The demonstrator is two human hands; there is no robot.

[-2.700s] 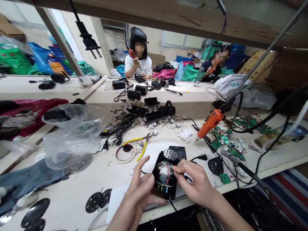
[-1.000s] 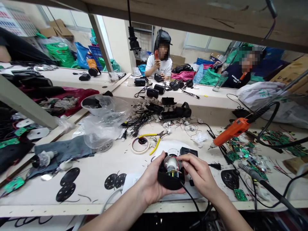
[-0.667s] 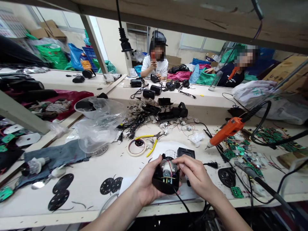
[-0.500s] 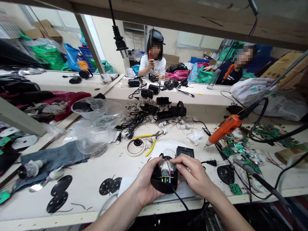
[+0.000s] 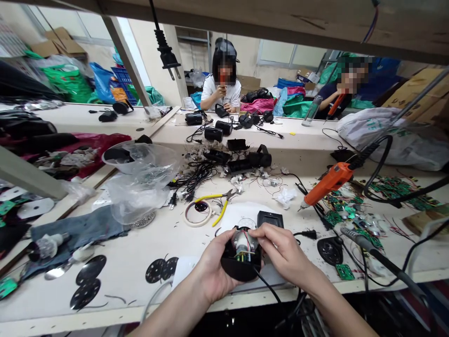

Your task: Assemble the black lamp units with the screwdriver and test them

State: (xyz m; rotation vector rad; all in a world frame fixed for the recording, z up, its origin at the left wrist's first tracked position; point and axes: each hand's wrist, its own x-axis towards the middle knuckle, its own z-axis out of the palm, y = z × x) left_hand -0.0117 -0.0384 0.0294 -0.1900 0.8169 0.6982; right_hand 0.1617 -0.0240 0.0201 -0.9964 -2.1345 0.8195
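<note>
My left hand point(image 5: 213, 267) is closed around an opened black lamp housing point(image 5: 240, 271) from the left and below. Inside the housing sit a whitish motor-like part point(image 5: 242, 241), thin red wires and the edge of a small circuit board. A clear round lens point(image 5: 247, 223) shows at its far end. The fingers of my right hand point(image 5: 284, 250) are bent and pinch at the housing's right inner edge; exactly what the fingertips grip is hidden. From the housing a black cable point(image 5: 268, 289) runs down over the table edge. Just beyond lies a square black frame point(image 5: 270, 218).
Yellow-handled pliers point(image 5: 220, 213) and a tape roll point(image 5: 196, 216) lie ahead. An orange electric screwdriver point(image 5: 328, 183) hangs at right, above green circuit boards point(image 5: 393, 192) and a soldering iron point(image 5: 368, 252). Black perforated discs point(image 5: 86, 294) lie left. Two people point(image 5: 222, 89) work opposite.
The housing has tipped slightly in my left hand, and my right fingers have shifted a little at its edge. Across the table, the person at right has leaned in toward an orange tool.
</note>
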